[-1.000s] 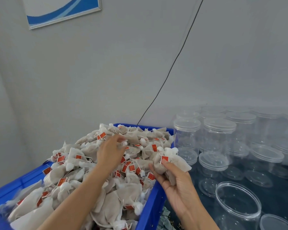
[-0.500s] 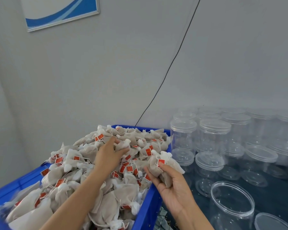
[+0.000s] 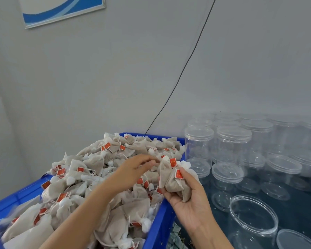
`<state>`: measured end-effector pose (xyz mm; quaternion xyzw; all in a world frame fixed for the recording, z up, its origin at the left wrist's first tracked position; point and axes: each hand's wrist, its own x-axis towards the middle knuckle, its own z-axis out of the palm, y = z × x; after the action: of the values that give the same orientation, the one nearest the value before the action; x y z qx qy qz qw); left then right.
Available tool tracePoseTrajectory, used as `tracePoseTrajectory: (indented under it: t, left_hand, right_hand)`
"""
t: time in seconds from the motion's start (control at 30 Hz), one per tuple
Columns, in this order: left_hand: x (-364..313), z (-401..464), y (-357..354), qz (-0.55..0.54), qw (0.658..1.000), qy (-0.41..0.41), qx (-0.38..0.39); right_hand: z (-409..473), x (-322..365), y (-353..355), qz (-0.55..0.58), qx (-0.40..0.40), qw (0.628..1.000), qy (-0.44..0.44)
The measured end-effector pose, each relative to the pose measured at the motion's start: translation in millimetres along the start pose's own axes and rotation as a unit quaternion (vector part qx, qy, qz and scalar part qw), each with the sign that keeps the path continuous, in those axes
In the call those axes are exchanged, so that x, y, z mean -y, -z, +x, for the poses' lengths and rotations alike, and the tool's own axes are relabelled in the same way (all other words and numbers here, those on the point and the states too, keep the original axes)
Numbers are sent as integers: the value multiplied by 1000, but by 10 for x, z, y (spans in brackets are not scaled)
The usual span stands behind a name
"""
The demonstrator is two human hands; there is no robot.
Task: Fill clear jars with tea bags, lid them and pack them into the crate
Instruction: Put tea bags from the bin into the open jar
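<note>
The right hand (image 3: 190, 198) cups a bunch of tea bags (image 3: 174, 182) beside the blue crate (image 3: 160, 221), while the left hand (image 3: 133, 169) pinches one bag onto them.

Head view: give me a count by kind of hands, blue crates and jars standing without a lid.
Hands: 2, the left hand and the right hand, which holds tea bags
Blue crate: 1
Jar without a lid: 1
Total: 4
The lidded jars behind are too blurred to count.
</note>
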<state>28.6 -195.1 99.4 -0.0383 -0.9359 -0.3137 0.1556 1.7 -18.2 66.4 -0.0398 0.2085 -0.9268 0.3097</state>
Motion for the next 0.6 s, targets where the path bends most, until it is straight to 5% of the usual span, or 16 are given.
tracePoseTrajectory:
  t: [0.13,0.3,0.4,0.5,0.6]
  left_hand:
    - [147,-89,146,235,964,62,108]
    - [47,-185,186,43,962,56,262]
    - [13,-197,142,32,941,46,333]
    - [7,-203,119,30,945,34,325]
    - [38,-213,143,6,972,30,233]
  right_hand:
    - [0,62,22,-35,0,999,26]
    - [0,114,28,-40,-23,998,44]
    - [15,124,38,-28,-46,997,52]
    - [11,137,33,-28,-46,997,60]
    - [8,152,35,-26,-54,996,60]
